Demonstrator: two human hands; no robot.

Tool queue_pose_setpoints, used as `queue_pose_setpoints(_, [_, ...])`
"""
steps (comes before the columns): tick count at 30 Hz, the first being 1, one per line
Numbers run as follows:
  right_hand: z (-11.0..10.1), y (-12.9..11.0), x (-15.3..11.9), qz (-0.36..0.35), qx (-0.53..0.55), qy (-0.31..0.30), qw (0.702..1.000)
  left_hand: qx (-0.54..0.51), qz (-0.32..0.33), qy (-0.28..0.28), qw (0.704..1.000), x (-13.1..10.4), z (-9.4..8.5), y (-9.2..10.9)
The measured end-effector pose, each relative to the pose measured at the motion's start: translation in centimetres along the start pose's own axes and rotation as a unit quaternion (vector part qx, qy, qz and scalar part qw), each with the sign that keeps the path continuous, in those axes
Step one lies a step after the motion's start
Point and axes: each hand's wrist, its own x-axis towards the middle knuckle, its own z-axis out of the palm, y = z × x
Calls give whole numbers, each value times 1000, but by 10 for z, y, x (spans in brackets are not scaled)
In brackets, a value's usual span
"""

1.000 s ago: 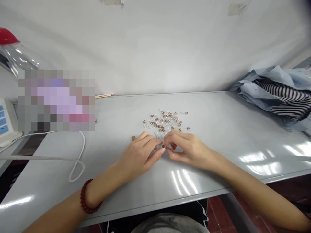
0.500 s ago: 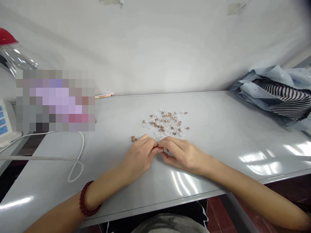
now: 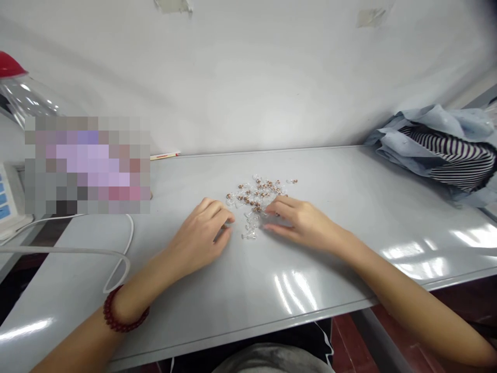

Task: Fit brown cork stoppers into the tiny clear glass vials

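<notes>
A pile of tiny clear bottle-like pieces (image 3: 254, 192), many with brown cork-like ends, lies on the grey table. At its near side are several clear pieces without brown ends (image 3: 249, 235). My left hand (image 3: 205, 230) rests low over the table left of the pile, thumb and index finger apart, with nothing visible between them. It covers the spot where a few loose brown bits lay. My right hand (image 3: 298, 220) is at the pile's right edge, fingers curved and thumb apart, hiding part of the pile. No held piece shows in it.
A folded blue cloth bag with striped lining (image 3: 435, 150) lies at the right. Along the back edge is a pen-like stick (image 3: 165, 156). White cable (image 3: 130, 233), a power strip (image 3: 10, 197) and a red-topped clear container (image 3: 27, 93) stand at the left, beside a blurred-out area.
My hands were together, fingertips pinching a small clear piece. They have moved apart: the left to the left over the brown bits, the right up and right to the pile.
</notes>
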Motion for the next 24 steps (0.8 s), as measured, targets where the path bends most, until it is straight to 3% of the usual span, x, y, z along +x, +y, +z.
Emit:
queue_pose_setpoints(4, [-1,14,1,30,-26,32,999,9,-7,-32,999,0,8,-2])
queue_pose_setpoints(15, [11,10,4,46,-124,-27,991,137,-4,-5,991,7,13,-17])
queue_pose_setpoints(18, [8,11,3,25,-54,13,998,155,1,14,988,6,12,-15])
queue_pose_setpoints(21, [2,7,3,13,88,81,993,131,18,60,989,7,10,-7])
queue_pose_setpoints(24, [0,-6,5,64,300,106,946,77,56,94,991,7,8,6])
